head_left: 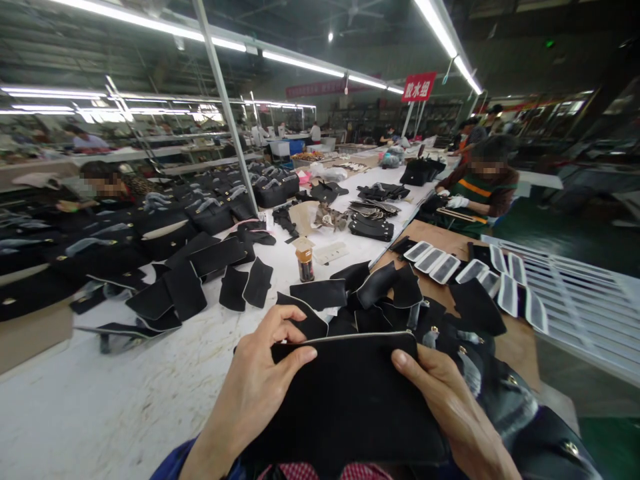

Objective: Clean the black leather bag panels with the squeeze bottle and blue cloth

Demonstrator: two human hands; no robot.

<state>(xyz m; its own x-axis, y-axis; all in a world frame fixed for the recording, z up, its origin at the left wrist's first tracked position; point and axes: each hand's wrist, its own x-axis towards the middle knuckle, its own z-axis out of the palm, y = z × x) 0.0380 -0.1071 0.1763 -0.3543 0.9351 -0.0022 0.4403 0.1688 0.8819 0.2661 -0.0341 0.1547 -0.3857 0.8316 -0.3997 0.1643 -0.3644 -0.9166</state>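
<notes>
A flat black leather panel (350,400) with a pale top edge is held up close in front of me. My left hand (267,367) pinches its upper left edge, the thumb on the near face and the fingers behind. At the upper right corner my right hand (440,393) grips the panel, thumb in front and the other fingers hidden behind it. Just beyond the panel lie loose black leather pieces (320,293). Right of my right hand are black bags (530,413) with metal fittings and clear plastic wrapping.
A brown-capped bottle (305,263) stands on the white table (150,407). Rows of black bags (200,213) fill the left side, near a metal post (227,107). White-faced strips (445,267) lie on brown board at right. A gloved co-worker (480,187) sits beyond; another person is at left.
</notes>
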